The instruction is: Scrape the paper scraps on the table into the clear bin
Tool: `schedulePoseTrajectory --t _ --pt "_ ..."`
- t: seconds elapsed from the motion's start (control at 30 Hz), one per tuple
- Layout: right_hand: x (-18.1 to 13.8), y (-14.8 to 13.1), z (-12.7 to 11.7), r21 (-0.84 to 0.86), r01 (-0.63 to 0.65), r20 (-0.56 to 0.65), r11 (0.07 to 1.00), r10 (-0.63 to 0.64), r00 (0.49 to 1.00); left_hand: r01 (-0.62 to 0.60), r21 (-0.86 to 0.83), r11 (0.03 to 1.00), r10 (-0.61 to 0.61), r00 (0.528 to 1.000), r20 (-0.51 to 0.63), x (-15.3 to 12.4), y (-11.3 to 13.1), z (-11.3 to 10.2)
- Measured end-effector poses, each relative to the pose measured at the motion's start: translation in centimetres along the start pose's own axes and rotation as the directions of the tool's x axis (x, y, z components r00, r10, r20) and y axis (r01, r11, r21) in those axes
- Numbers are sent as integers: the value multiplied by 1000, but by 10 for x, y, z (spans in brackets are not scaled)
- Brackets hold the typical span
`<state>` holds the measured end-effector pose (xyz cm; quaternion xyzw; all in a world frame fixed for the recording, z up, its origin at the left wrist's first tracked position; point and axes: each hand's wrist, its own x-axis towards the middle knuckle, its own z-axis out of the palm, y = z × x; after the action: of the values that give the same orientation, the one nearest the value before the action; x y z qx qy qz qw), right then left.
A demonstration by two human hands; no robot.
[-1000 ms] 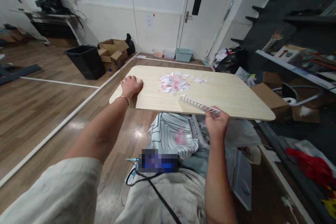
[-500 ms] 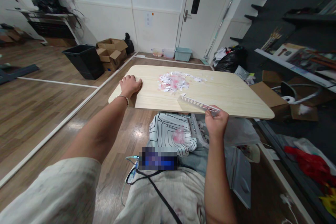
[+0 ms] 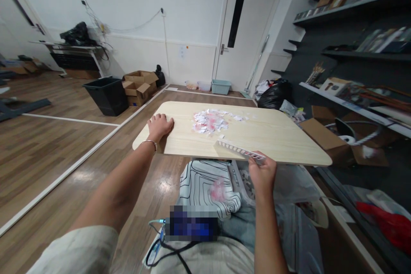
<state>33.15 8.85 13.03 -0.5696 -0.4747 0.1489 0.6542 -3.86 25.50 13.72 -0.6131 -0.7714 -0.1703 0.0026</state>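
On the pale wooden tabletop (image 3: pixel 272 139) lies a loose heap of torn white paper scraps (image 3: pixel 210 120) with pinkish-red patches. My left hand (image 3: pixel 159 126) rests on the left part of the board, fingers spread over its surface. With my right hand (image 3: pixel 262 173), I grip one end of a white slotted strip (image 3: pixel 239 150) at the front edge. The strip's long side is on or just over the wood, angled toward the heap; its exact kind cannot be made out. A small scrap (image 3: pixel 221 136) lies between strip and heap.
Below the front edge are a line-patterned cloth (image 3: pixel 205 184) with a pink stain and a clear plastic bin (image 3: pixel 290 182). A black trash bin (image 3: pixel 107 96) and cardboard boxes (image 3: pixel 139 87) stand left behind. Dark shelves (image 3: pixel 346 51) and an open carton (image 3: pixel 324 130) are at right.
The camera view has tilted up, so everything sits lower in the picture. Both hands keep about the same places on the board, the right still gripping the strip.
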Motion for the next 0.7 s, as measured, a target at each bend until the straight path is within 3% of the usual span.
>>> schedulePoseTrajectory --t 0.17,0.3,0.37,0.47,0.6,0.7 --pt "4 2 1 50 -7 -92 999 11 996 0 -101 995 -1 1000 -8 -1 3 -5" --pt "4 5 2 2 1 -63 1000 -1 998 -60 -277 959 60 998 -7 -15 9 -26" --pt "4 6 2 -10 1 -19 1000 -1 1000 -108 -347 932 105 994 -28 -41 9 -40" --pt "3 5 1 -27 -1 38 1000 2 999 -161 -476 865 165 986 -33 -106 0 -59" --pt "4 2 1 -54 20 63 998 -17 998 -61 -337 940 162 946 281 -193 -7 -59" --pt "4 -3 1 -64 34 76 997 -29 997 -37 -290 956 164 889 428 -222 3 -41"
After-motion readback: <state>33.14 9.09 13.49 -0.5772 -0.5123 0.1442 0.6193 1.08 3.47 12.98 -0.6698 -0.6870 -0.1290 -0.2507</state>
